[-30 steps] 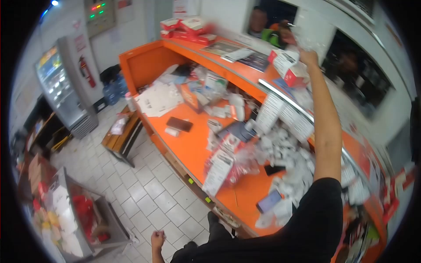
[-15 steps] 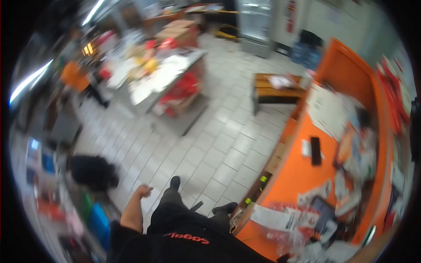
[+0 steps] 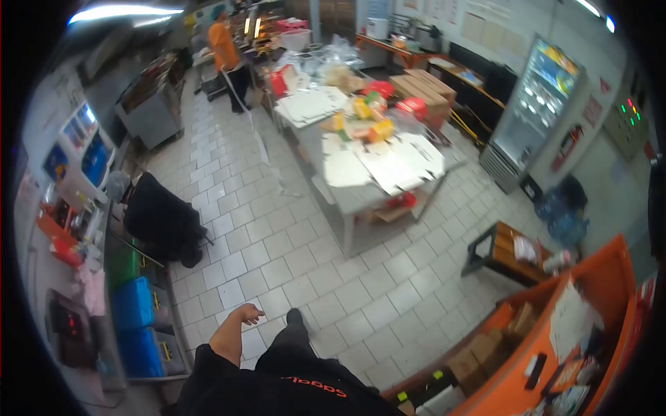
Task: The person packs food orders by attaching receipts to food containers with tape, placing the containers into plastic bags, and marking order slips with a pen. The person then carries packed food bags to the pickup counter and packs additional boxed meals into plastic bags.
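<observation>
My left hand (image 3: pixel 248 314) hangs low in front of my left side, over the tiled floor (image 3: pixel 277 277). Its fingers are curled together; something small and dark may show at the fingertips, too small to make out. No other thing touches this hand. Nearest to it are my own leg in dark trousers (image 3: pixel 291 343) and, further left, a black draped bundle (image 3: pixel 163 218). My right hand is out of view.
A metal table (image 3: pixel 357 215) bears flat white cardboard and yellow and red packages. An orange counter (image 3: pixel 513 374) runs along the right, beyond it a wooden bench (image 3: pixel 510 253). Blue bins (image 3: pixel 135 301) stand at left. A person in orange (image 3: pixel 223 48) is at the back.
My view has swung right-to-left and up, showing more of the room. The orange counter has slid toward the lower right, and my right forearm has left the view. My left hand stays low, fingers curled.
</observation>
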The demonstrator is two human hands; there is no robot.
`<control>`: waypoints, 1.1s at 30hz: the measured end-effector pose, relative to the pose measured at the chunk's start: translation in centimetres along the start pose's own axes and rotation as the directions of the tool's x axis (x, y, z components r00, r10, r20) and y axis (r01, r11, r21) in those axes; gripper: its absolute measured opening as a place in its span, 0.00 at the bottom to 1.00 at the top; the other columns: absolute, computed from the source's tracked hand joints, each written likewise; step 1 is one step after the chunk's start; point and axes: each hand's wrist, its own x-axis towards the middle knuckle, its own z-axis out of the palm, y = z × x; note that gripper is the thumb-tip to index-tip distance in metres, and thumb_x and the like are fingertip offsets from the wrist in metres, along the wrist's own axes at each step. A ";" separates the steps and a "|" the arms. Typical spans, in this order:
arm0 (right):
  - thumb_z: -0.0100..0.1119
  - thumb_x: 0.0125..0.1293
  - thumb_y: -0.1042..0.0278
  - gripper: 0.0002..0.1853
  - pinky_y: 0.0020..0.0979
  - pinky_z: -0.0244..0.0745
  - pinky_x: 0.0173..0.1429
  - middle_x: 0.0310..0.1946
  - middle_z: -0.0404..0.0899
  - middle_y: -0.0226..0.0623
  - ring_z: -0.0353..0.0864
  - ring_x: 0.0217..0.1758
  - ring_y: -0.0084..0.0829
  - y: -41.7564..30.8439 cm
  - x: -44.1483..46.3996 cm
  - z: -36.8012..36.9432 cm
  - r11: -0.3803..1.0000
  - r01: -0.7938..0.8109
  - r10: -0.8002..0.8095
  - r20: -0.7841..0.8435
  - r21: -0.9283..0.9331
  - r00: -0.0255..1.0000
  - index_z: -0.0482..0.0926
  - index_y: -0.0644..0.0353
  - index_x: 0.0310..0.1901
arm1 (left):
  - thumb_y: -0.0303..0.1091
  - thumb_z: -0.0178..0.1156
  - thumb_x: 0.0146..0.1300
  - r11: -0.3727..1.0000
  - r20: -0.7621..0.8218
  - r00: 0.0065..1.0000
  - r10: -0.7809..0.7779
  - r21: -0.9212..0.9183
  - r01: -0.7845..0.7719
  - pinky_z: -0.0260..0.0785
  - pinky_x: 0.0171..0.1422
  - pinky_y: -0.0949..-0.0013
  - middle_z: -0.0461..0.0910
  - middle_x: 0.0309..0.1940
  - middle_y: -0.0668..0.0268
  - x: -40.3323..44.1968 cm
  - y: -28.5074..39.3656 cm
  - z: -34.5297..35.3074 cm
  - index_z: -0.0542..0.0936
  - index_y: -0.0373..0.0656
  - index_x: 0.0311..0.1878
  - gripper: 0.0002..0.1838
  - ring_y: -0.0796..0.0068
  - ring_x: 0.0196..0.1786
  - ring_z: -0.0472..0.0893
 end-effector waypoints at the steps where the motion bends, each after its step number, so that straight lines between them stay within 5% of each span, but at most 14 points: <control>1: 0.58 0.65 0.54 0.27 0.38 0.73 0.57 0.48 0.82 0.48 0.80 0.53 0.40 0.3 3.1 4.1 0.999 -0.048 0.048 0.076 0.007 0.996 0.77 0.71 0.55 | 0.49 0.62 0.63 1.000 -0.005 1.000 0.014 -0.017 -0.014 0.79 0.47 0.57 0.82 0.49 0.50 2.1 -0.7 -2.5 0.78 0.31 0.53 0.28 0.59 0.45 0.85; 5: 0.57 0.66 0.56 0.25 0.37 0.72 0.59 0.49 0.81 0.47 0.80 0.54 0.40 1.6 14.2 15.7 0.959 -0.271 0.282 0.218 -0.078 0.934 0.76 0.69 0.56 | 0.52 0.65 0.59 0.999 -0.140 0.990 -0.021 -0.032 0.016 0.79 0.38 0.58 0.85 0.36 0.54 15.1 -2.3 -13.1 0.82 0.31 0.44 0.27 0.62 0.39 0.86; 7: 0.57 0.66 0.57 0.25 0.37 0.72 0.60 0.49 0.81 0.47 0.79 0.55 0.39 2.0 17.9 17.8 0.914 -0.373 0.403 0.248 -0.160 0.881 0.76 0.69 0.57 | 0.50 0.65 0.58 0.929 -0.326 0.907 0.268 0.336 -0.154 0.79 0.36 0.61 0.85 0.33 0.55 17.3 0.4 -17.2 0.83 0.31 0.42 0.26 0.64 0.35 0.85; 9: 0.56 0.67 0.58 0.24 0.37 0.72 0.60 0.50 0.81 0.46 0.79 0.55 0.39 2.1 21.3 18.6 0.867 -0.441 0.495 0.284 -0.233 0.821 0.76 0.68 0.57 | 0.49 0.66 0.59 0.896 -0.187 0.970 0.158 -0.386 -0.220 0.78 0.35 0.65 0.84 0.31 0.56 16.2 5.9 -21.9 0.82 0.33 0.43 0.24 0.68 0.34 0.85; 14: 0.55 0.68 0.60 0.22 0.37 0.71 0.62 0.51 0.81 0.45 0.78 0.57 0.38 7.8 28.9 22.2 0.948 -0.261 0.317 0.564 -0.180 0.762 0.76 0.66 0.58 | 0.50 0.67 0.59 0.789 -0.196 0.899 0.392 -0.431 -0.438 0.75 0.33 0.69 0.83 0.31 0.59 20.7 15.3 -36.7 0.79 0.37 0.44 0.24 0.73 0.33 0.83; 15: 0.55 0.68 0.60 0.22 0.36 0.71 0.62 0.51 0.81 0.44 0.78 0.57 0.38 9.2 32.0 24.3 0.972 -0.186 0.235 0.611 -0.144 0.756 0.76 0.66 0.59 | 0.50 0.67 0.59 0.771 -0.258 0.897 0.359 -0.459 -0.441 0.75 0.33 0.69 0.83 0.31 0.59 22.6 15.5 -39.8 0.79 0.37 0.45 0.24 0.72 0.32 0.83; 19: 0.56 0.65 0.57 0.20 0.41 0.74 0.58 0.46 0.83 0.46 0.81 0.52 0.42 6.6 54.8 36.7 0.851 -0.190 0.487 0.603 -0.489 0.631 0.80 0.64 0.51 | 0.50 0.66 0.59 0.775 -0.451 0.879 0.156 -0.496 -0.392 0.75 0.33 0.67 0.83 0.25 0.59 31.0 11.9 -50.2 0.81 0.37 0.37 0.21 0.69 0.28 0.83; 21: 0.57 0.64 0.56 0.19 0.44 0.75 0.56 0.43 0.84 0.47 0.82 0.49 0.44 5.4 70.6 43.9 0.797 -0.032 0.487 0.611 -0.603 0.624 0.82 0.63 0.47 | 0.51 0.64 0.58 0.958 -0.381 0.918 0.108 -0.206 -0.198 0.76 0.34 0.63 0.83 0.21 0.56 36.5 5.8 -54.9 0.82 0.37 0.27 0.22 0.65 0.25 0.83; 23: 0.58 0.63 0.54 0.19 0.46 0.76 0.54 0.40 0.85 0.48 0.83 0.47 0.46 7.1 87.8 51.4 0.677 0.304 0.371 0.667 -0.671 0.646 0.84 0.62 0.44 | 0.50 0.64 0.59 0.769 -0.307 0.907 -0.288 -0.638 0.029 0.76 0.30 0.59 0.82 0.21 0.54 37.6 1.4 -57.3 0.81 0.34 0.23 0.24 0.64 0.24 0.83; 24: 0.60 0.58 0.56 0.17 0.44 0.78 0.48 0.35 0.85 0.48 0.85 0.43 0.46 -4.5 93.9 51.2 0.837 -0.220 0.517 0.595 -0.500 0.615 0.85 0.61 0.39 | 0.46 0.64 0.61 0.635 -0.240 0.875 -0.421 -0.767 0.095 0.74 0.27 0.61 0.83 0.26 0.52 35.4 1.6 -59.8 0.81 0.32 0.29 0.21 0.62 0.26 0.83; 26: 0.62 0.57 0.61 0.11 0.37 0.80 0.44 0.32 0.86 0.43 0.86 0.36 0.35 -21.4 104.2 53.2 0.860 0.100 0.104 0.364 -0.500 0.926 0.86 0.57 0.37 | 0.42 0.63 0.62 0.422 -0.183 0.878 -0.443 -0.906 0.024 0.74 0.26 0.62 0.82 0.32 0.51 34.1 0.8 -64.0 0.79 0.30 0.39 0.19 0.61 0.28 0.83; 27: 0.62 0.59 0.63 0.10 0.34 0.79 0.42 0.31 0.85 0.40 0.85 0.35 0.29 -24.9 110.3 55.2 0.931 0.066 0.058 0.324 -0.358 0.944 0.85 0.58 0.39 | 0.39 0.62 0.64 0.341 -0.115 0.884 -0.452 -0.939 0.052 0.77 0.32 0.60 0.81 0.38 0.50 34.5 0.5 -66.3 0.74 0.32 0.51 0.20 0.58 0.33 0.83; 30: 0.60 0.67 0.63 0.13 0.25 0.76 0.38 0.34 0.83 0.33 0.81 0.36 0.23 -44.0 123.3 59.2 0.999 -0.030 0.019 0.357 0.025 0.934 0.81 0.63 0.47 | 0.37 0.62 0.63 0.207 -0.073 0.863 -0.499 -0.978 0.037 0.79 0.35 0.63 0.82 0.36 0.52 36.4 1.2 -73.1 0.75 0.34 0.51 0.19 0.60 0.34 0.84; 33: 0.62 0.66 0.57 0.18 0.30 0.77 0.44 0.36 0.84 0.39 0.83 0.37 0.28 -52.7 133.3 65.5 0.980 0.077 -0.143 0.376 0.184 0.916 0.81 0.63 0.48 | 0.36 0.56 0.66 0.141 -0.066 0.895 -0.441 -0.990 -0.003 0.72 0.27 0.61 0.77 0.30 0.55 45.8 -1.0 -77.9 0.76 0.38 0.50 0.14 0.62 0.27 0.80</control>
